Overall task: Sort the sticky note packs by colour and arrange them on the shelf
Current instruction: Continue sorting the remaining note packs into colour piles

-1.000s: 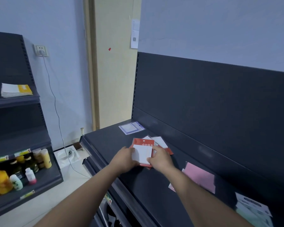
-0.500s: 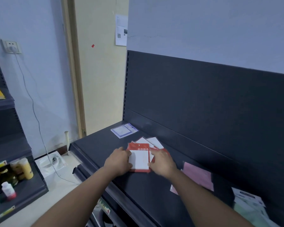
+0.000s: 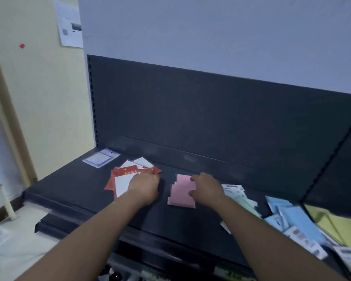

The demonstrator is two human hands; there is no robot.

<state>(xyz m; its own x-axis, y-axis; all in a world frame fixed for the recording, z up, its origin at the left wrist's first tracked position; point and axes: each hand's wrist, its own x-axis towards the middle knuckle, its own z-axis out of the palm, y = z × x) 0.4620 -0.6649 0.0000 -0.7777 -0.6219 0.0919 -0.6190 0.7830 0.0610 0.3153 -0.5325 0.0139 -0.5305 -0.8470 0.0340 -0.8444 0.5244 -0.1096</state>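
Having left the red packs [image 3: 120, 179], now touching the pink packs [image 3: 180, 192] on the shelf [image 3: 79, 185] with the right hand [image 3: 208, 187], spreading thumb and forefinger wide along their right edge. Still covering the red packs with the left hand [image 3: 145, 187], hiding its fingers: cannot tell the grip. Lying further right, partly behind the forearm: pale green packs [image 3: 240, 196], blue packs [image 3: 294, 218], yellow packs [image 3: 336, 222].

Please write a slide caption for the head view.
Left hand on the red packs, right hand over the pink packs, dark shelf.
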